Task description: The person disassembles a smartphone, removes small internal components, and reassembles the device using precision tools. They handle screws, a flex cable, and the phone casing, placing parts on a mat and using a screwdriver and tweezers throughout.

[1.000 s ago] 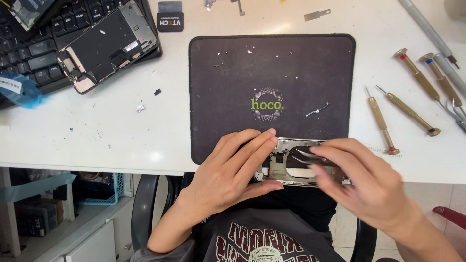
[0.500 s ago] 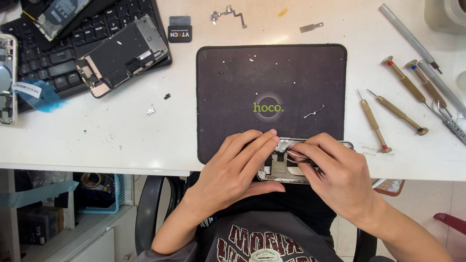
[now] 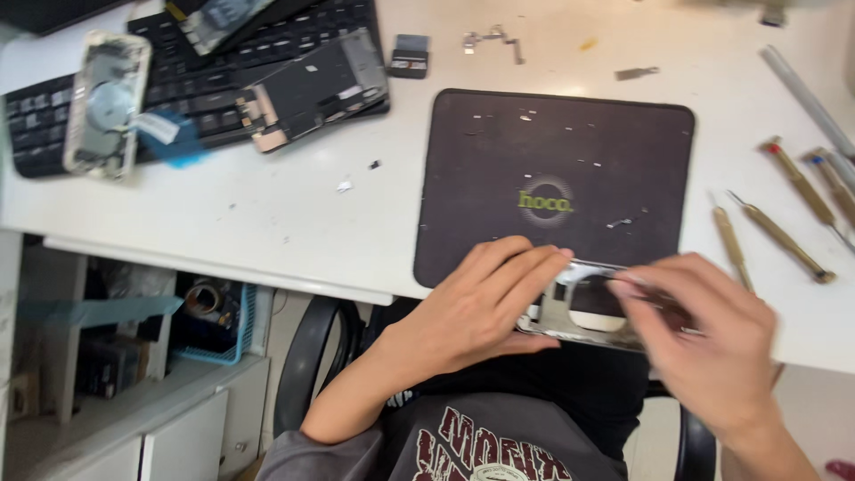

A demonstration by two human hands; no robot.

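a: left hand (image 3: 472, 307) grip lies flat, fingers (image 3: 534, 267) stretched over the near end of a metal phone frame (image 3: 583, 312), pressing it down rather than closing round it. right hand (image 3: 704, 347) grip is blurred; fingertips pinch at the frame's far end, can't tell how tightly or on what.

b: frame's place?

a: at the near edge of the white tabletop (image 3: 267, 223), half on the dark work mat (image 3: 561, 178), partly over the person's lap.

b: further out?

a: brass-handled screwdrivers (image 3: 775, 236) right of the mat. beyond, at left, a black keyboard (image 3: 178, 98) carrying an opened phone body (image 3: 312, 89) and a pale phone back shell (image 3: 107, 102). small metal bits near the far edge.
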